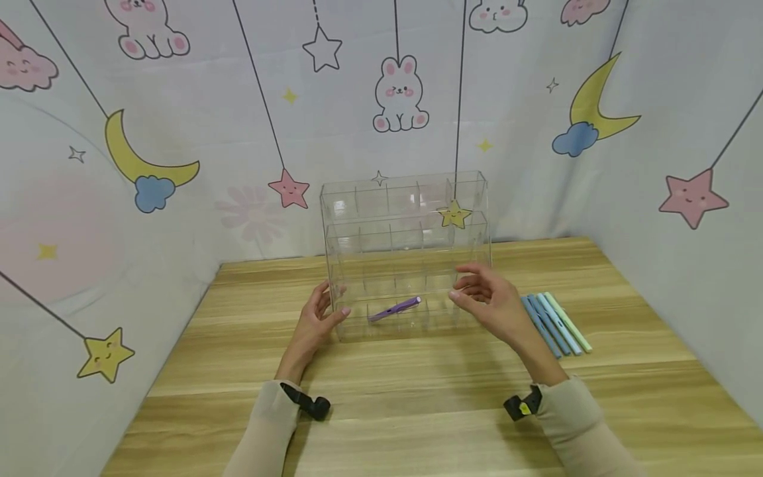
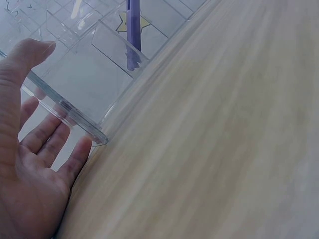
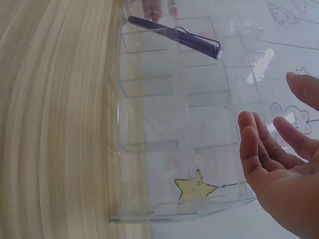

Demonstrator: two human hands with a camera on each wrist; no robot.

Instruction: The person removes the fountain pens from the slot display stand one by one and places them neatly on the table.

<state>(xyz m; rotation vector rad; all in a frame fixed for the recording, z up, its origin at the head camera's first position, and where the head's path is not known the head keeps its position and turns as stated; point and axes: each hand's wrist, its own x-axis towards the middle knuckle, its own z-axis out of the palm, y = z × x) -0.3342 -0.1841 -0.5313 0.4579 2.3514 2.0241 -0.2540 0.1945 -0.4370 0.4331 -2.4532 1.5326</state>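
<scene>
A clear plastic stepped organizer (image 1: pixel 408 265) with several compartments stands on the wooden table. My left hand (image 1: pixel 316 321) holds its lower left side, the thumb in front of the side wall and the fingers around the outside, as the left wrist view also shows. A purple pen (image 1: pixel 395 309) with a clip leans at a slant in the lowest front row, its white-tipped end raised toward the right. Near the organizer's right side hovers my right hand (image 1: pixel 491 301), fingers loosely bent and apart from the thumb, with nothing between them.
To the right of the organizer, several pens (image 1: pixel 554 324) in blue, pale blue and light green lie side by side on the wooden table (image 1: pixel 411 411). Behind, a white curtain (image 1: pixel 352 132) printed with cartoon rabbits, stars and moons encloses the table's back and sides.
</scene>
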